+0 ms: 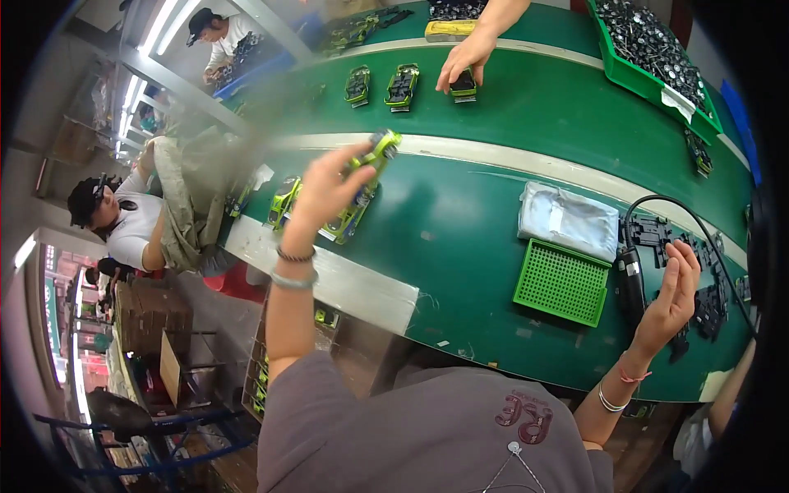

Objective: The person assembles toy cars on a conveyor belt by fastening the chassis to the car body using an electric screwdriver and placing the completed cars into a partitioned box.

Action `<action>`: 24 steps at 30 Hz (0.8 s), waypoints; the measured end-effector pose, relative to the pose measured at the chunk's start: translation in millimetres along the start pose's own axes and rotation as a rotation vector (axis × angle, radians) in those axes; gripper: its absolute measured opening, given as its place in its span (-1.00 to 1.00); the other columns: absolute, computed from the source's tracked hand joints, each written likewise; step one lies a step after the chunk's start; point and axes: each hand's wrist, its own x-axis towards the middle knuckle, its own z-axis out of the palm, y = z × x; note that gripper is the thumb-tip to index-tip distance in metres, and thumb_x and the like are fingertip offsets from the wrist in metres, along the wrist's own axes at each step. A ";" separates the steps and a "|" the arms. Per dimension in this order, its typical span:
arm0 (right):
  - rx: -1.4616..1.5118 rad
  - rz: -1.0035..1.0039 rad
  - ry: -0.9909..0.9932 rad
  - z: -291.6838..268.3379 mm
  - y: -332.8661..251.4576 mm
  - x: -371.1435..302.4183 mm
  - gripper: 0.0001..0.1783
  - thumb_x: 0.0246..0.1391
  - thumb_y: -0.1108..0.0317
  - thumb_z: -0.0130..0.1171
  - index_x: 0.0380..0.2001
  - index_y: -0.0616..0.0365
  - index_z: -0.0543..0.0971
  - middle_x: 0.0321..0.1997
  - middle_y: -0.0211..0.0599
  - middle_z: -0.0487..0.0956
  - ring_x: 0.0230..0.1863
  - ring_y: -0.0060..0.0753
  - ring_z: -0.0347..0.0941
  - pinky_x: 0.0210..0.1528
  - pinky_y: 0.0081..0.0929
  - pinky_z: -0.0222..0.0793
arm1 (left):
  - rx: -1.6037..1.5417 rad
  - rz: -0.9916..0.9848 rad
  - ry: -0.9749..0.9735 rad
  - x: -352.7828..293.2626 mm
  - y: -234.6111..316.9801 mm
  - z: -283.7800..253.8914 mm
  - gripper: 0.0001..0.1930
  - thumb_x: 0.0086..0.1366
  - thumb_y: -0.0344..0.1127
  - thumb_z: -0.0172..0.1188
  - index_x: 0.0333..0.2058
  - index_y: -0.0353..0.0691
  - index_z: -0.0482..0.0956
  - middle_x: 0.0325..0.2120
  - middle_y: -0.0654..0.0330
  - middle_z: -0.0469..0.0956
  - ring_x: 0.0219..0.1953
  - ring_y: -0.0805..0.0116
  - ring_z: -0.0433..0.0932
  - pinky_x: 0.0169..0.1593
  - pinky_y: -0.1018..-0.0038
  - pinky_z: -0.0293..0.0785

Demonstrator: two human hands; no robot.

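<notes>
On bench, toy cars, basket, tool

Toy cars left on table, basket right, packet behind basket

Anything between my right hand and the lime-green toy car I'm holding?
Between your right hand and that toy car are the black corded tool, green perforated plastic basket and pale plastic wrapped package; heights unclear.

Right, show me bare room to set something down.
Widest: green tabletop between the green toy cars and the green perforated basket, bar small scraps. Also the far lane, between the pale rail and the parts bin. Crowded: the right end, with corded electric screwdriver and black plastic parts by the right hand.
</notes>
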 end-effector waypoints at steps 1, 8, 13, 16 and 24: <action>-0.011 -0.004 0.006 -3.5 -1.7 0.4 -0.77 0.20 0.44 -0.04 -0.24 0.37 0.54 -0.05 -0.18 0.46 -0.03 -0.36 0.38 0.02 -0.52 0.26 | 0.069 0.030 0.020 -9.6 8.2 13.2 -0.60 0.14 -0.20 0.22 -0.04 -0.18 0.49 -0.30 -0.01 0.55 -0.32 0.11 0.56 -0.24 0.34 0.47; -0.510 0.151 -0.317 -47.3 2.4 -24.6 -0.65 0.13 0.31 0.08 -0.05 0.26 0.44 -0.05 -0.13 0.42 -0.02 -0.18 0.36 0.04 -0.39 0.22 | 0.567 0.000 0.125 -50.1 10.1 70.0 -0.61 0.10 -0.19 0.22 -0.06 -0.07 0.49 -0.40 0.07 0.47 -0.33 0.08 0.47 -0.28 0.26 0.40; -0.683 0.155 -0.336 -59.5 9.0 -47.8 -0.60 0.06 0.28 0.15 -0.05 0.25 0.44 -0.07 -0.10 0.40 -0.02 -0.09 0.34 0.04 -0.32 0.23 | 0.656 -0.007 0.231 -46.7 4.3 72.4 -0.68 0.06 -0.19 0.25 -0.19 -0.07 0.50 -0.24 0.09 0.40 -0.17 0.09 0.39 -0.18 0.24 0.36; -0.745 0.186 -0.340 -51.0 3.8 -53.5 -0.56 0.04 0.27 0.18 -0.02 0.23 0.43 -0.09 -0.11 0.40 -0.03 -0.09 0.33 0.02 -0.30 0.24 | 0.694 -0.104 0.105 -44.3 1.7 66.4 -0.68 0.04 -0.15 0.28 -0.24 -0.11 0.53 -0.28 0.09 0.42 -0.18 0.10 0.41 -0.20 0.23 0.37; -0.867 0.261 -0.350 -35.1 15.6 -50.6 -0.54 -0.07 0.25 0.27 -0.09 0.21 0.44 -0.22 -0.13 0.42 -0.18 -0.05 0.38 -0.16 -0.26 0.32 | 0.529 0.078 -0.030 78.6 -22.6 50.0 -0.54 0.13 0.04 0.19 -0.18 -0.23 0.56 -0.27 -0.04 0.51 -0.16 0.01 0.47 -0.12 0.22 0.43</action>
